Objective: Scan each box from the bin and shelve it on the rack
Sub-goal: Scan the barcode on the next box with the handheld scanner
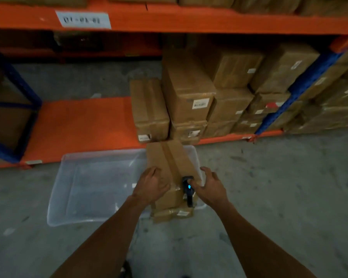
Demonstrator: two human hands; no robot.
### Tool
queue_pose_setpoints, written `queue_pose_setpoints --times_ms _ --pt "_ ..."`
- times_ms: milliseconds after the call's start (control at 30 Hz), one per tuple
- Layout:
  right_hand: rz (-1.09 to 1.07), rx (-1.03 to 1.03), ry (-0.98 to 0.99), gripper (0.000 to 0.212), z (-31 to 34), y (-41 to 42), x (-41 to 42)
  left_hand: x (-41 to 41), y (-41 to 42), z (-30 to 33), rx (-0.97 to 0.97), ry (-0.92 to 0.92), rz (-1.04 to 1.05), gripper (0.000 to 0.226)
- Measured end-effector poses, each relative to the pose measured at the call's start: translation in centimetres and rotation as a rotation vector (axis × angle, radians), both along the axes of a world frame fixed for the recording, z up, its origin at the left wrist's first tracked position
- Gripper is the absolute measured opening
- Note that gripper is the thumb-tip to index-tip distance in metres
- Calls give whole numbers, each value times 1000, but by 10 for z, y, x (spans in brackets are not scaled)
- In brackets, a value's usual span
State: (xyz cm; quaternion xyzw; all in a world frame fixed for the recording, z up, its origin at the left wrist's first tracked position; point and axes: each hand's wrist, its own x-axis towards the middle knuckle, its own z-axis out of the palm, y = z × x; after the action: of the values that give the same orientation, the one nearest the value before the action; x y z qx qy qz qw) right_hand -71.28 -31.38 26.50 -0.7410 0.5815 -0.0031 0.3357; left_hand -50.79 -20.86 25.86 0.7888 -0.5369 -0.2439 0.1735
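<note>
Left hand point(152, 184) laid on the near left top of a taped cardboard box point(170, 163), fingers curved over the upper face and edge, pressing more than pinching. Right hand point(208, 186) on the box's right side, fingers spread and relaxed, not closed around anything. Between the two hands, a black handheld scanner point(187, 190) with a blue light lying on the box top, touching the right thumb side; whether actually held, cannot tell. Box standing in the right end of a clear plastic bin point(84, 189) on a grey concrete floor point(279, 187), with a second, flatter box point(172, 213) under its near end. Beyond the bin, an orange and blue rack point(82, 125), its lowest level bare on the left and stacked with brown cartons point(189, 91) on the right. Likely trouble from here: scanner sliding off the lid and dropping to the concrete if the box tips during a lift, since nothing visibly grips it. Also possible: box slipping from two flat-handed contacts, or catching on the bin rim and dragging the light bin along.
</note>
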Motion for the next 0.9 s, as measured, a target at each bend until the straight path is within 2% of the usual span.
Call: queue_pose_setpoints --times_ms 200,400,533,667,800,900 --pt "-103 -34 -103 81 -135 3 -6 -4 0 -133 10 -44 -10 67" --pt "-208 -32 -173 98 -239 -5 -7 -5 -23 -241 6 -31 23 73" --pt "-262 -3 -229 105 -273 -4 -1 -9 -40 -280 31 52 44 66" --pt "-395 20 -388 96 -287 0 10 -14 -42 -303 50 77 91 59" --pt "-456 10 -535 98 -294 -1 16 -17 -37 -311 -56 144 161 54" --pt "-506 35 -582 72 -301 0 17 -17 -33 -315 -91 199 198 52"
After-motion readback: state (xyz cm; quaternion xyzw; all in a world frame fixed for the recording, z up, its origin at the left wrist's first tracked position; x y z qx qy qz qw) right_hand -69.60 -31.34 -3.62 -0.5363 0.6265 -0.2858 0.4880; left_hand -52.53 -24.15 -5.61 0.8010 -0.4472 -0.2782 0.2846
